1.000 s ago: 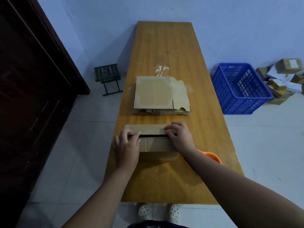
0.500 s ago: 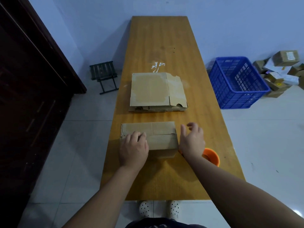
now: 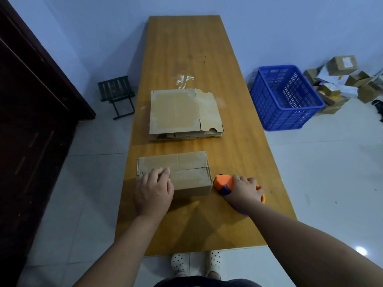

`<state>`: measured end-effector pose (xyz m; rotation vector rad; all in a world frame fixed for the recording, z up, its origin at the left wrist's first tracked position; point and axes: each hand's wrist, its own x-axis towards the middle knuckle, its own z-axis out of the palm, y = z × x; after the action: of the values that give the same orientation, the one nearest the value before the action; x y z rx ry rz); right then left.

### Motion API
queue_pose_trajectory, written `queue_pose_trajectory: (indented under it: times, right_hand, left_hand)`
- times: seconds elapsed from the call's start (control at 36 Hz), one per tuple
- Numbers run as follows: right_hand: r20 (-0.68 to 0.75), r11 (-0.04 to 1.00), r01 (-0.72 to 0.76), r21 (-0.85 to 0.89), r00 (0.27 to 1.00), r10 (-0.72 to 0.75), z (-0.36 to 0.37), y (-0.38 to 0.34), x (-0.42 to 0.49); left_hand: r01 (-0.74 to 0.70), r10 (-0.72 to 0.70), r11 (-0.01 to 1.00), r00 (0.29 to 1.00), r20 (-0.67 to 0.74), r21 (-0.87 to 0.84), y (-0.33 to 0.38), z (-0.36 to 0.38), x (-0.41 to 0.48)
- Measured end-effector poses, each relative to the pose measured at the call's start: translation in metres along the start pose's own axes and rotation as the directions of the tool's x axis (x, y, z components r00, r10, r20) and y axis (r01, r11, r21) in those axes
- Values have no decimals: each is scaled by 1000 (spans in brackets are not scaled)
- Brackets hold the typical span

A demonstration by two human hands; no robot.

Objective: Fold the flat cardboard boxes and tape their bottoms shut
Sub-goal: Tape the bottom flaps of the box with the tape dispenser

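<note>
1 box (image 3: 186, 168) folded: left grip (image 3: 154, 191) presses it, unclenched; right grip (image 3: 243, 189) has moved off, clasps dispenser (image 3: 221, 183); taping looks next.

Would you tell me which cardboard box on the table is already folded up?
The brown cardboard box under the left hand; the others lie flat in a stack behind it.

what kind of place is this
Probably a small packing or shipping room: flat cardboard boxes stacked on a long table, a tape dispenser in the right hand, and a heap of parcels beside a blue crate on the floor.
</note>
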<state>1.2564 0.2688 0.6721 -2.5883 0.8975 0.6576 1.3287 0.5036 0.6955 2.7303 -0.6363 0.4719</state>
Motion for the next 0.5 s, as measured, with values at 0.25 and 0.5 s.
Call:
queue_pose_trajectory:
  times: [0.25,0.5]
  right_hand:
    - [74,998,50,39,996,-52,-8,10,3]
    - [163,996,92,1,982,-91,-21,8,4]
  left_hand:
    - [0,0,1000,1000,-2,4,-1,4,-2]
    - [-4,4,1000,1000,-5,23,0,6,-5]
